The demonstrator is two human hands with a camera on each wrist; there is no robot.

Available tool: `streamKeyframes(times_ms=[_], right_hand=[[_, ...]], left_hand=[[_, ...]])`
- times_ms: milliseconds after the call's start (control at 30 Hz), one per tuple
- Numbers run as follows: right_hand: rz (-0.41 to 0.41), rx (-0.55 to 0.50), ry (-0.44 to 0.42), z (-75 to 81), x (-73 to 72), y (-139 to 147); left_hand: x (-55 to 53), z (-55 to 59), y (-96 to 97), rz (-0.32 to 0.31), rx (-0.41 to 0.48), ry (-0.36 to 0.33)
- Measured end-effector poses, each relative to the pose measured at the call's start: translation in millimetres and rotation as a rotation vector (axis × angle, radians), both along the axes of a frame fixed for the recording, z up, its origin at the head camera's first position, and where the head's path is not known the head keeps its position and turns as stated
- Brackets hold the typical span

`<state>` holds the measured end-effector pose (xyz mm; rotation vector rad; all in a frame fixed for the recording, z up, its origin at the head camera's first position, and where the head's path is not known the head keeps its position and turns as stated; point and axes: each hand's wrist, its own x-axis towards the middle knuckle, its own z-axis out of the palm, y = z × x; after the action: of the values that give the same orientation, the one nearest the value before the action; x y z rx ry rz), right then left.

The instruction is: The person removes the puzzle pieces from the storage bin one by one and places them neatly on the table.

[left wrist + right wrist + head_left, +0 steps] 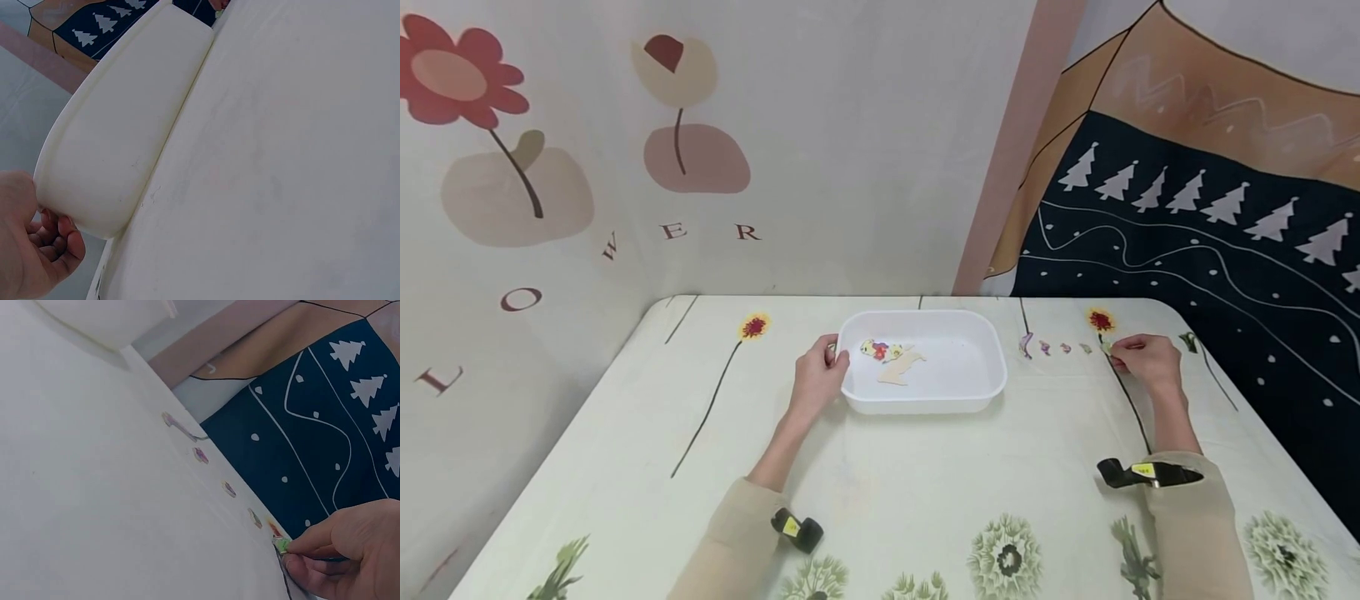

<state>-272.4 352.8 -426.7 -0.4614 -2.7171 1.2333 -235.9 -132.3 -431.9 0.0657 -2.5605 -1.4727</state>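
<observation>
A white plastic tray (947, 406) stands on the table, with several small colourful flat pieces (880, 350) and a beige flat piece (897, 369) lying inside at its left. My left hand (820, 375) grips the tray's left end; in the left wrist view its fingers (65, 240) are curled by the outer wall. Far to the right, my right hand (1150, 362) pinches a small green flat piece (282, 544) between thumb and forefinger, close to the tabletop. Left of it runs a row of small pieces: a long purple one (1026, 346), two smaller purplish ones (1045, 348) and a greenish one (1086, 348).
The tablecloth (887, 475) is white with printed flowers, one red and yellow (1101, 320) beside my right hand. Past the right hand lies or is printed a dark green shape (1189, 342). Patterned curtains (865, 150) hang behind the table's far edge.
</observation>
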Motion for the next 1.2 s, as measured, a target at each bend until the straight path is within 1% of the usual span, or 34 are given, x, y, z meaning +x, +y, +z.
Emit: streamKeyframes(times_ms=[100,167,233,333,500,667,833,1033,1200], right_hand=[[-0.010,0.066,-0.008,2.5,1.9,0],[-0.016,0.086,-0.020,3.7,2.6,1],[-0.026,0.090,-0.029,4.0,3.1,0],[-0.018,0.072,-0.034,4.2,2.7,0],[0.009,0.046,-0.010,6.2,0.0,-4],[0.042,0.071,0.042,13.4,-2.1,-16],[0.085,0.090,0.121,21.1,-1.9,-30],[0.156,0.120,0.206,29.8,1.3,-48],[0.228,0.114,0.254,36.1,0.6,-67]], left_hand=[[0.0,-0.2,0.0,-0.001,0.001,-0.004],[0.1,-0.2,-0.2,-0.002,0.001,-0.004],[0.0,-0.4,-0.2,-0.004,0.001,-0.003],[-0.1,-0.7,0.1,-0.005,-0.002,0.000],[0.1,-0.6,0.4,-0.004,-0.007,0.004],[0.7,0.0,0.7,0.001,-0.005,0.003],[1.1,-0.3,0.0,0.005,-0.007,0.001],[0.6,-0.5,-0.2,-0.001,-0.008,0.001],[0.5,0.7,0.3,-0.005,-0.006,-0.001]])
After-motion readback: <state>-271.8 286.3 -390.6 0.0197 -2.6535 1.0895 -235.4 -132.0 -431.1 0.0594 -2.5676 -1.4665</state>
